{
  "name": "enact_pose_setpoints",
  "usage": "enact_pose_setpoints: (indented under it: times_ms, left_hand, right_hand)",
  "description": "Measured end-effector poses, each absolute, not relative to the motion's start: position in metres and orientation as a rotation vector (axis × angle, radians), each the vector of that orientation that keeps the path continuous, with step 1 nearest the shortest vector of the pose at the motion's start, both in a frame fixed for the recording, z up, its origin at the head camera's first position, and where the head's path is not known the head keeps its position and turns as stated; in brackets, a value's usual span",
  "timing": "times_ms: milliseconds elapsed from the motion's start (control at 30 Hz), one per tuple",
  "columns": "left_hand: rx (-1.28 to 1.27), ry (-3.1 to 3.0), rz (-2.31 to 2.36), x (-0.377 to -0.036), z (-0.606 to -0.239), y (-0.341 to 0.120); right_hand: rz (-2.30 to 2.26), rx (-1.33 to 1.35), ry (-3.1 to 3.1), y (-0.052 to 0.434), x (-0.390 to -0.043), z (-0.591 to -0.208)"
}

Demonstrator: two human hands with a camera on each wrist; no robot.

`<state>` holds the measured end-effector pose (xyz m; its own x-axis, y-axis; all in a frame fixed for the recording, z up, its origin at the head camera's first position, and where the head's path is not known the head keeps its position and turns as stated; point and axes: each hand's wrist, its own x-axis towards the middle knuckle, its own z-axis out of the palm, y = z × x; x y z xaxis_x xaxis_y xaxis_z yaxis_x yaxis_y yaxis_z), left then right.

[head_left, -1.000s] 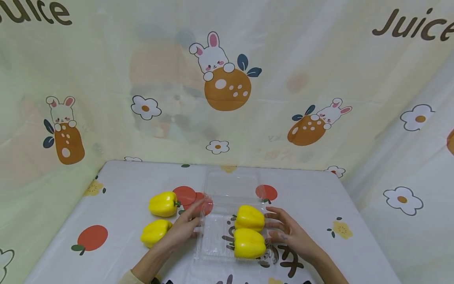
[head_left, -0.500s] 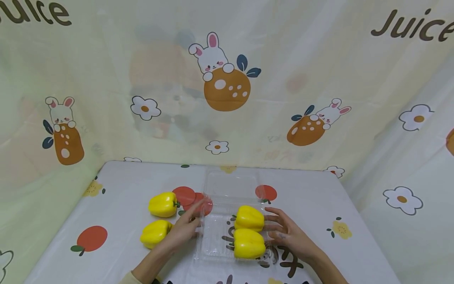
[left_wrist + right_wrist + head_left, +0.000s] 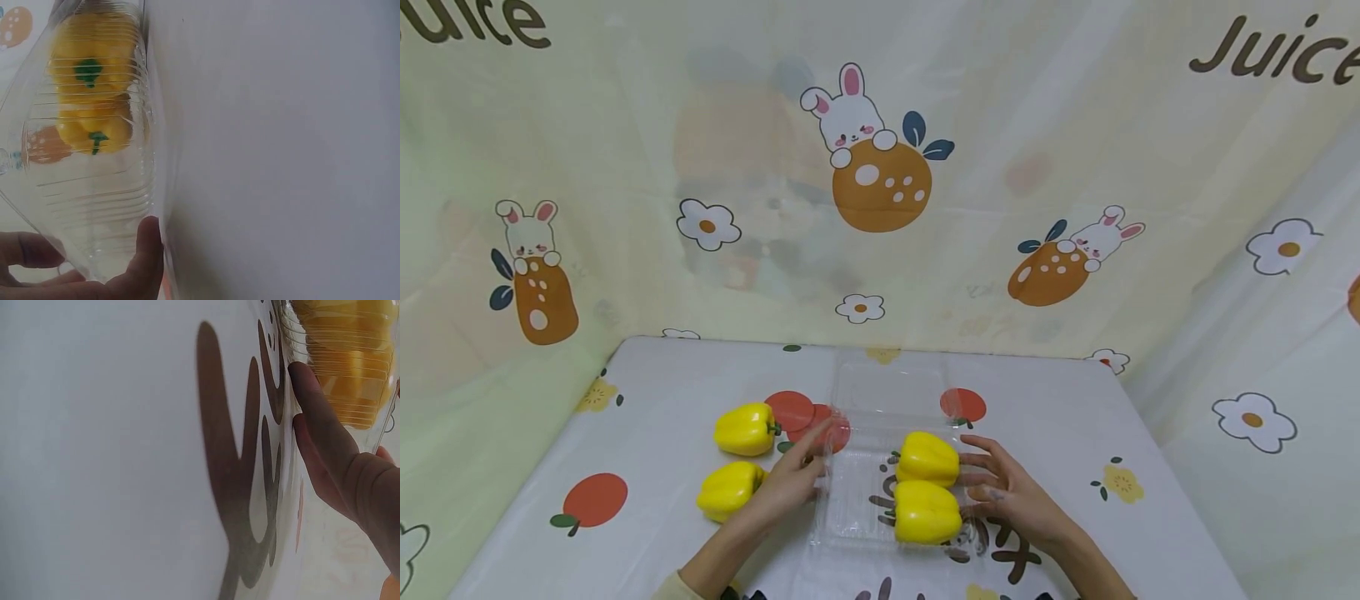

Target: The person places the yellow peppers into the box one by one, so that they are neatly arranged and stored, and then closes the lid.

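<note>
A clear plastic clamshell box (image 3: 853, 533) lies on the table with its lid (image 3: 891, 387) folded open toward the back. Side by side in its right half rest two yellow bell peppers, one farther back (image 3: 928, 458) and one nearer (image 3: 927, 512). Against the box's left side is my left hand (image 3: 790, 483), its index finger extended along the back corner; the left wrist view shows the thumb (image 3: 147, 250) at the ribbed wall. My right hand (image 3: 1011, 492) touches the right wall with spread, nearly straight fingers (image 3: 322, 419), beside the peppers.
Two more yellow bell peppers, one behind (image 3: 745, 429) and one in front (image 3: 730, 490), lie left of the box; my left forearm passes close to the front one. A printed cloth (image 3: 655, 417) covers the table, and a printed curtain (image 3: 970, 275) stands behind it.
</note>
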<state>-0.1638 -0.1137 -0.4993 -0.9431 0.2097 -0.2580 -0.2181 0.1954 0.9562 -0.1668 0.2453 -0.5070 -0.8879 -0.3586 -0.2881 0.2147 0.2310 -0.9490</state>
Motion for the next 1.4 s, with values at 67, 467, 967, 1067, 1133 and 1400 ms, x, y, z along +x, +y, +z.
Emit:
enact_pose_setpoints:
  times_ms: [67, 467, 967, 1067, 1133, 1400]
  left_hand:
    - [-0.011, 2.15, 1.799, -0.164, -0.5, -0.114]
    - [-0.017, 2.251, 1.722, -0.163, -0.495, -0.117]
    - [0.014, 2.328, 1.731, -0.163, -0.475, -0.129]
    - [0.04, 2.351, 1.739, -0.163, -0.472, -0.133]
    - [0.08, 2.372, 1.736, -0.163, -0.47, -0.136]
    - [0.263, 2.426, 1.671, -0.164, -0.463, -0.153]
  right_hand:
    - [-1.703, -0.133, 2.057, 0.246, -0.166, -0.507]
    - [-1.705, -0.123, 2.071, 0.246, -0.165, -0.506]
    - [-1.703, -0.143, 2.069, 0.248, -0.164, -0.51]
    - [-1.702, -0.142, 2.068, 0.248, -0.164, -0.509]
    - [-1.703, -0.143, 2.062, 0.248, -0.164, -0.509]
    - [-1.71, -0.159, 2.037, 0.247, -0.166, -0.509]
